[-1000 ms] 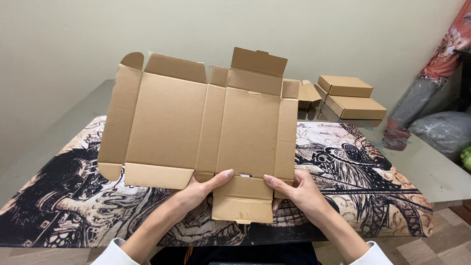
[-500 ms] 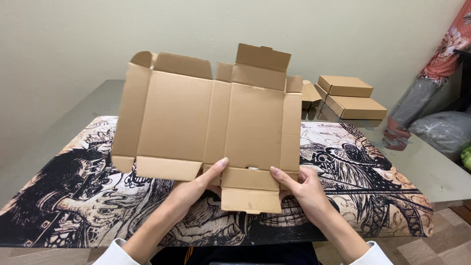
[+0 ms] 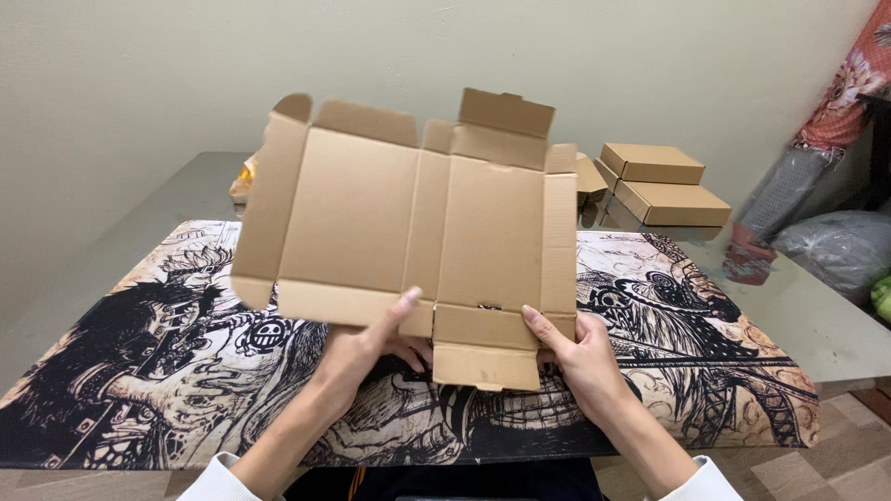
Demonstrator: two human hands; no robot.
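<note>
I hold an unfolded flat brown cardboard box blank (image 3: 408,213) up above the table, its inner side facing me. My left hand (image 3: 367,348) grips its lower edge near the middle, thumb on the front. My right hand (image 3: 575,357) grips the lower right part beside the bottom flap (image 3: 483,353), thumb pressed on the front. Side flaps and a top tab stick out around the blank. Under it lies a desk mat (image 3: 148,371) printed with black and tan cartoon art.
Folded brown boxes (image 3: 664,181) are stacked at the back right of the grey table (image 3: 817,325). A yellow item (image 3: 244,172) peeks out behind the blank at left. A person's patterned sleeve (image 3: 849,93) and grey bags (image 3: 835,250) are at the far right.
The cardboard blank has shifted a little to the right and upward in my hands. Both hands kept their grip on its lower edge.
</note>
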